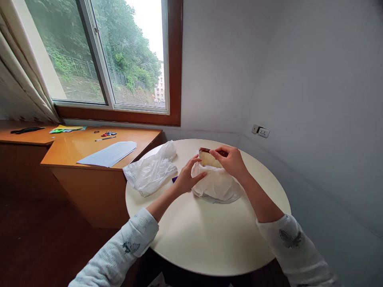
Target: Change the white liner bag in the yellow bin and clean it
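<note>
A white plastic bag [218, 187] sits on the round cream table [206, 239], its mouth facing up. Partly inside it stands a brush [209, 159] with a reddish-brown back and what look like cream bristles pointing down. My right hand [231, 161] grips the brush's brown back from above. With fingers and thumb curved round the bag's left rim, my left hand [190, 175] holds the bag beside the brush. The lower part of the brush is hidden in the bag. A small purple item [174, 179] shows just behind my left wrist, mostly covered.
Another crumpled white plastic bag [152, 169] lies at the table's left side. On the wooden desk [66, 149] are sheets of paper [109, 153], a pen [105, 138], keys [109, 134] and a coloured pile [67, 128]. A wall socket [263, 132] is at the right.
</note>
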A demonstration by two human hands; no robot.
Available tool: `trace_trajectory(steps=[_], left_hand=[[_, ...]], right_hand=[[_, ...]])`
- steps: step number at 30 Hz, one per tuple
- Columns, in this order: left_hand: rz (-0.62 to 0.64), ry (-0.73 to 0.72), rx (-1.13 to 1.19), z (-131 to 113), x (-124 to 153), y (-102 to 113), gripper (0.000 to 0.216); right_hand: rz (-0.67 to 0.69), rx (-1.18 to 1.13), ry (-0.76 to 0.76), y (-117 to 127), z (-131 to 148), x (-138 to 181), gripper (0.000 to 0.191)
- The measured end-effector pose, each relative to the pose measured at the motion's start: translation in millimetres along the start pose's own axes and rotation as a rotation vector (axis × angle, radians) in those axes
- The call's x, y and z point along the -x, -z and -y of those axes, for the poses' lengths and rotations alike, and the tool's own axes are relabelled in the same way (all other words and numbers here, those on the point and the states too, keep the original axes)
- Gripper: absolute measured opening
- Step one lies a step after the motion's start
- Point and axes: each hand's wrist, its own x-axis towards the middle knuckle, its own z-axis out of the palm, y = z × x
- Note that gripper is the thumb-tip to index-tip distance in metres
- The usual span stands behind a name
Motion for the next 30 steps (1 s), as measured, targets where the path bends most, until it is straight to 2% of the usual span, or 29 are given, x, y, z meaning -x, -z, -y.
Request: trace_trajectory(steps=[5,11,16,20,24,30], left_hand=[[-0.001,0.009,0.003,-1,1,0,0.046],[0.010,0.002,0.016,-2,0,-2,0.046],[0.025,0.007,0.014,1,0,-1,0.047],[0.037,0.001,0.018,3,1,2,0.047],[0.029,-0.015,0.017,4,0,3,0.046],[0.034,-0.048,-0.004,7,-2,3,0.049]], right_hand=[[-0.038,0.003,-0.010,0,3,-8,0.037],[-0.089,0.028,0.063,2,11,-13,0.033],[-0.232,0.169,0.138,10,3,-17,0.032],[-0.317,0.305,0.148,27,-28,-15,0.028],[-0.317,0.529,0.098,47,-78,-1,0.028],[-0.121,0.735,-0.090,65,-144,38,0.031]])
